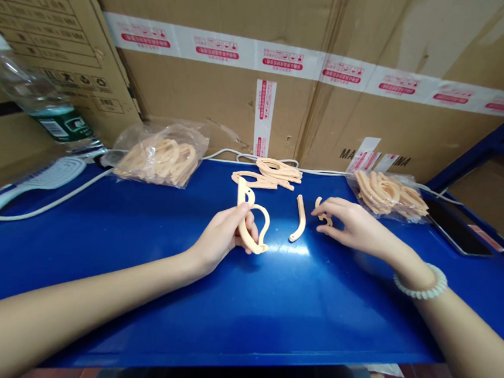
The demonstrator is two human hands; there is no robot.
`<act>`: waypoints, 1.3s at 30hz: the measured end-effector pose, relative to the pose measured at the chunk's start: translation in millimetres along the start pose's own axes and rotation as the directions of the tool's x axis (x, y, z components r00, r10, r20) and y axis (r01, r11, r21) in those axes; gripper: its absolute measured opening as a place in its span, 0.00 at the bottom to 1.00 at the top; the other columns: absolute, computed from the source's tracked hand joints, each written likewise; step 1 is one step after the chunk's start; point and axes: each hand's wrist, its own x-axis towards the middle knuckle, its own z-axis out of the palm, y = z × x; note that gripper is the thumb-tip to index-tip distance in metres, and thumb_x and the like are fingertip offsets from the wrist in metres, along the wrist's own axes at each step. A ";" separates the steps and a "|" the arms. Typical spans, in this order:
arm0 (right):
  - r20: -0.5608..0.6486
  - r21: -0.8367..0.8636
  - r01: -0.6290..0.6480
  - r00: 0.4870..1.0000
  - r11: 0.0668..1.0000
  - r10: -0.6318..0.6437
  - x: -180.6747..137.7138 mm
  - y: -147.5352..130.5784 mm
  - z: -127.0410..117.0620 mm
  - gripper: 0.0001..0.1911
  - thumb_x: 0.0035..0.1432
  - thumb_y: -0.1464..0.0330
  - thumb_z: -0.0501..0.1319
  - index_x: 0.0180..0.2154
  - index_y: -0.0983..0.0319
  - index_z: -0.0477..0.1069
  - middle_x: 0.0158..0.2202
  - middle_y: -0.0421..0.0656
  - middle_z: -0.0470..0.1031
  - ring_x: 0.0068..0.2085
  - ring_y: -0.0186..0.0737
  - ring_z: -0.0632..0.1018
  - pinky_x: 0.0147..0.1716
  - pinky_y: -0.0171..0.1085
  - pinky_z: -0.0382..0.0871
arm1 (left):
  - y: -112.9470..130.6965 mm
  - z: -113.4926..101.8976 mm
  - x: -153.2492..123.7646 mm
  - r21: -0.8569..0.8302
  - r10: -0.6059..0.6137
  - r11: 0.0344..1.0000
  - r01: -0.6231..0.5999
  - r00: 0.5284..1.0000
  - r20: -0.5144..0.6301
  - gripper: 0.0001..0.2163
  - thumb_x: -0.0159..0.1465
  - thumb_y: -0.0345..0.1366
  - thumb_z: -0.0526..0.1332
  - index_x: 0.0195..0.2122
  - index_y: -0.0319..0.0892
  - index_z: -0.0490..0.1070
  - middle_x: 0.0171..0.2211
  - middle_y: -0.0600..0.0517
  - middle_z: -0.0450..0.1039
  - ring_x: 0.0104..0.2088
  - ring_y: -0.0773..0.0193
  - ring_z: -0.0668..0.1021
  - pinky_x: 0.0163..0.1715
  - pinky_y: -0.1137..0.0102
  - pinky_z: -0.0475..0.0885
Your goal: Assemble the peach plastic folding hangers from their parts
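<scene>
My left hand (225,234) is closed round a peach plastic hanger piece (248,236), raised above the blue table. This piece has a long curved arm, a small holed section on top and a rounded loop on its right side. My right hand (350,221) is at a small curved hook piece (327,221), with thumb and fingers bent and apart around it. Fingers partly cover the hook, and I cannot tell whether they touch it. Between the hands, a curved hanger arm (299,218) lies on the table.
Behind my hands lies a pile of loose peach pieces (275,172). Clear bags of similar parts stand left (162,154) and right (388,195). A phone (458,227), a hairbrush (50,174), a bottle (56,107) and white cables surround them. Large cardboard boxes (215,103) wall the back.
</scene>
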 end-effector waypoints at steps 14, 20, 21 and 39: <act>-0.050 -0.070 0.100 0.993 0.993 -0.103 1.1 -27.8 14.9 0.15 0.71 0.67 0.57 0.56 0.62 0.73 0.49 0.53 0.76 0.49 0.50 0.78 0.50 0.47 0.74 | -5.4 -1.8 -4.1 0.081 0.029 0.996 -0.029 1.000 -0.009 0.28 0.57 0.63 0.66 0.26 0.40 0.65 0.21 0.51 0.73 0.20 0.63 0.77 0.20 0.73 0.70; 0.063 -0.062 0.174 0.983 0.983 -0.170 0.8 -47.1 27.0 0.13 0.72 0.69 0.55 0.51 0.64 0.75 0.48 0.53 0.76 0.48 0.49 0.78 0.49 0.49 0.74 | -4.5 -1.0 -5.0 0.102 0.040 0.994 -0.040 0.999 -0.005 0.27 0.59 0.62 0.65 0.26 0.40 0.65 0.21 0.51 0.73 0.19 0.64 0.76 0.21 0.73 0.70; 0.050 -0.057 0.164 0.986 0.985 -0.161 0.6 -43.4 26.6 0.12 0.72 0.69 0.55 0.50 0.64 0.76 0.48 0.52 0.77 0.49 0.49 0.78 0.50 0.50 0.74 | -4.1 -0.7 -4.9 0.101 0.038 0.994 -0.037 0.999 -0.009 0.27 0.59 0.62 0.66 0.26 0.40 0.65 0.21 0.51 0.73 0.20 0.64 0.76 0.20 0.73 0.70; -0.019 -0.045 0.103 0.994 0.994 -0.104 1.6 -31.4 25.0 0.11 0.71 0.73 0.55 0.42 0.63 0.76 0.39 0.48 0.78 0.40 0.45 0.79 0.43 0.44 0.74 | -4.5 -1.9 -4.1 0.090 0.043 0.995 -0.043 0.999 0.001 0.26 0.60 0.61 0.64 0.28 0.40 0.65 0.21 0.51 0.73 0.19 0.64 0.75 0.22 0.72 0.71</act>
